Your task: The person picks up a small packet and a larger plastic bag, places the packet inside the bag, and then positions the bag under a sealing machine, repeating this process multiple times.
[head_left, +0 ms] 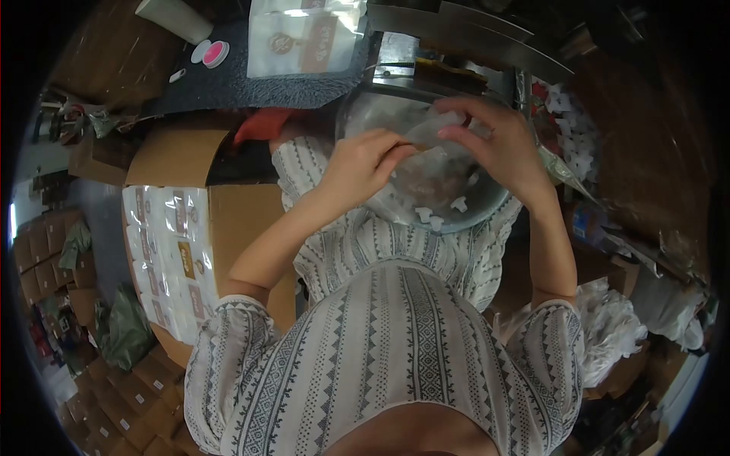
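My left hand is closed in a pinch on the edge of a small clear plastic bag, with something brownish at its fingertips. On the bag's other side is my right hand, its thumb and curled fingers around the film; the exact grip is hard to make out. Both hands are over a see-through basin resting on my lap. Small white cut-out pieces lie inside the basin, and its deeper contents are blurred.
An open cardboard box with printed white packs stands at my left. Ahead are a dark mat, a printed pouch, a pink-filled round tin and a metal machine part. White pieces lie at right.
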Available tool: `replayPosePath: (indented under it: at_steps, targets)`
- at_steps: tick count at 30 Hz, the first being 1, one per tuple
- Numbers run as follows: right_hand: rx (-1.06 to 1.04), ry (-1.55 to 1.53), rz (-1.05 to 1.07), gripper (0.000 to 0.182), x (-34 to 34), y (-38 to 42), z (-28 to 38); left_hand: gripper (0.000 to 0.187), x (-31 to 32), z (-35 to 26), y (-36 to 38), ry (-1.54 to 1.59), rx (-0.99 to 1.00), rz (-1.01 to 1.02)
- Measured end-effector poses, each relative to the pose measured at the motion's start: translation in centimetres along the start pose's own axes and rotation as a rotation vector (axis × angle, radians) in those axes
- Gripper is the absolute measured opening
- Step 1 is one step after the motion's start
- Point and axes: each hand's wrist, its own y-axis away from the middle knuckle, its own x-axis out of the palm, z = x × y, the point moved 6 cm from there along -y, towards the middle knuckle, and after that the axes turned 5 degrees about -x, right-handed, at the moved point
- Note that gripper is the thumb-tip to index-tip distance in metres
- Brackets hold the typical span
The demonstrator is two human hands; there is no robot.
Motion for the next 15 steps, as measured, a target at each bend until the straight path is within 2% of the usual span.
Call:
replayPosePath:
  at_steps: [1, 2, 3, 4, 5, 7, 9, 10, 12, 14, 15]
  targets:
    - [0.0, 0.004, 0.0, 0.027, -0.1, 0.1, -0.7, 0.012, 1.1, 0.1, -0.8, 0.098, -0.031, 0.067]
    - [0.043, -0.029, -0.13, 0.027, -1.1, 0.3, -1.9, 0.012, 1.4, -0.2, -1.9, 0.101, -0.028, 0.066]
    - [0.085, -0.065, -0.259, 0.026, -2.1, 0.6, -2.8, 0.016, 2.0, 0.4, -3.2, 0.321, -0.273, 0.16]
    - [0.086, -0.062, -0.258, 0.026, -2.7, 1.0, -2.9, 0.02, 3.0, 1.2, -3.9, 0.539, -0.519, 0.255]
    - [0.126, -0.023, -0.27, 0.029, -3.6, 1.4, -3.0, 0.02, 3.7, 1.7, -5.0, 0.54, -0.516, 0.256]
    - [0.172, 0.016, -0.282, 0.031, -4.8, 2.6, -3.5, 0.031, 5.0, 3.4, -7.0, 1.036, -0.586, 0.12]
    - [0.256, 0.242, -0.245, 0.034, -6.1, 3.8, -4.4, 0.035, 5.4, 4.3, -7.8, 0.963, -0.601, 0.194]
    - [0.255, 0.243, -0.246, 0.034, -7.1, 4.2, -5.7, 0.035, 5.6, 4.5, -7.8, 0.953, -0.61, 0.202]
    - [0.252, 0.772, -0.346, 0.03, -9.0, 5.0, -8.5, 0.035, 5.3, 4.5, -7.1, 0.94, -0.63, 0.208]
    - [0.32, 0.79, -0.337, 0.027, -8.5, 5.6, -11.5, 0.039, 3.5, 3.9, -6.9, 0.713, -0.546, 0.19]
    - [0.382, 0.811, -0.331, 0.025, -8.6, 5.5, -12.5, 0.039, 2.3, 5.3, -7.5, 0.712, -0.539, 0.187]
